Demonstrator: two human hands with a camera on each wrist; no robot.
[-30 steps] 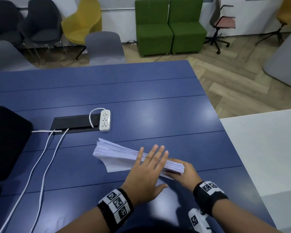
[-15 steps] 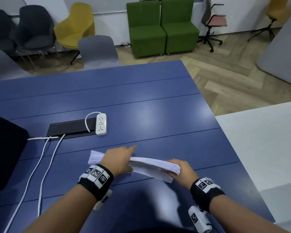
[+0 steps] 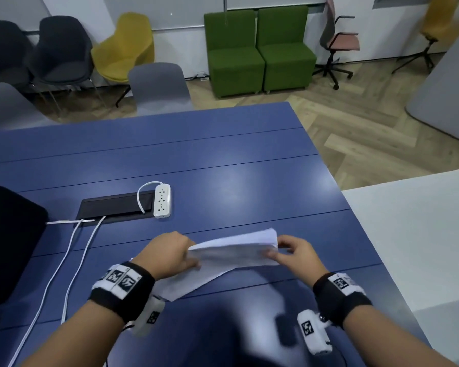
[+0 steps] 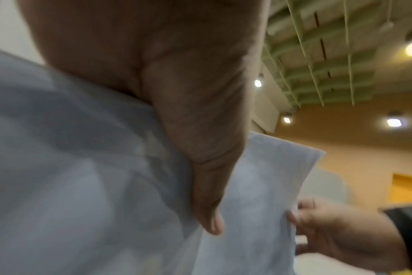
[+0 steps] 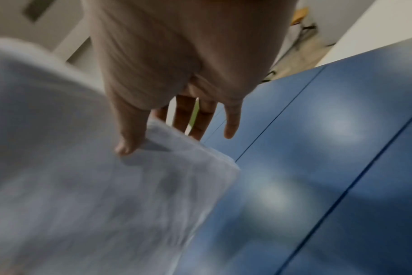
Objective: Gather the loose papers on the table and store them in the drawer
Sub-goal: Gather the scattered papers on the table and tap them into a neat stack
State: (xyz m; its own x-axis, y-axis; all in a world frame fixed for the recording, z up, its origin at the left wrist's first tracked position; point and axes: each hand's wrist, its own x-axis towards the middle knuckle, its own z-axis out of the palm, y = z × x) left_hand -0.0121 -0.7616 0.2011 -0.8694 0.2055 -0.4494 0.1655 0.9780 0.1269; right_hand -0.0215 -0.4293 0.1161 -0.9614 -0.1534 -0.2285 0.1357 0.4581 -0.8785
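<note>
Papers (image 3: 233, 250): lower centre of frame, lifted over table (image 3: 223, 168), pinched at both ends by left hand (image 3: 170, 254) and right hand (image 3: 298, 256). Edges best squared before carrying; trailing bottom sheet to be tucked in.

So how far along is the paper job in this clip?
Gathered: the papers form one stack, with a sheet trailing beneath onto the blue table. In hand: the left hand and right hand each grip an end of it. Left: storing it; no drawer is in view.
</note>
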